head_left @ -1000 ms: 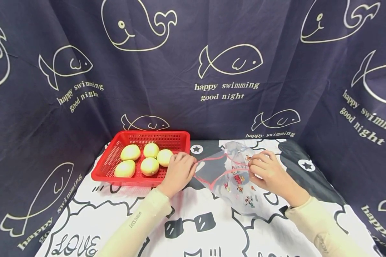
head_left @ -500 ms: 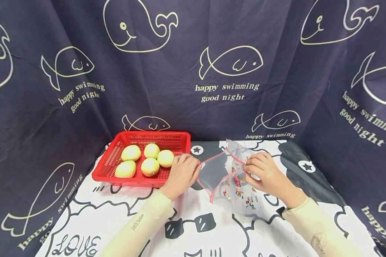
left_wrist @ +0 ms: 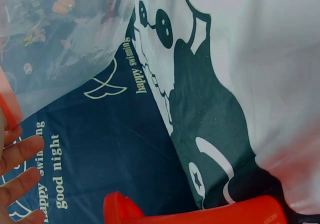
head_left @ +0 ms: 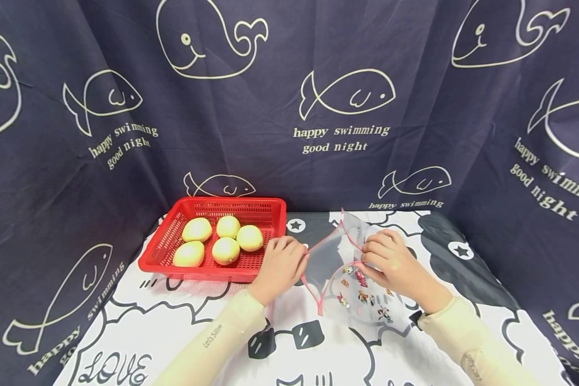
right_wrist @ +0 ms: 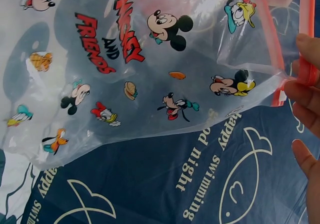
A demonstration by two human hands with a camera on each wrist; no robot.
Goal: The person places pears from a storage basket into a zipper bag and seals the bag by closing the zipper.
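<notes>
Between both hands is a clear plastic zip bag [head_left: 366, 292] with red strips along its mouth and colourful cartoon prints. Its mouth faces left and gapes into a diamond. My left hand [head_left: 281, 268] pinches the left side of the mouth. On the other side, my right hand [head_left: 391, 262] pinches the opposite red strip. In the left wrist view, the red strip [left_wrist: 9, 96] meets the fingertips, while the other fingers [left_wrist: 22, 151] spread loosely. The right wrist view shows the printed bag wall [right_wrist: 145, 91] hanging slack from the thumb and finger.
Left of the bag stands a red perforated plastic basket [head_left: 193, 273], with its right end close to my left hand. Several pale yellow round fruits [head_left: 225, 251] lie in it. A dark printed curtain [head_left: 251, 134] rises behind the patterned tablecloth [head_left: 173, 332].
My hands have drawn closer together, the left moving right and toward me, the right moving left. The bag's mouth has widened front to back. The basket and fruits stay put.
</notes>
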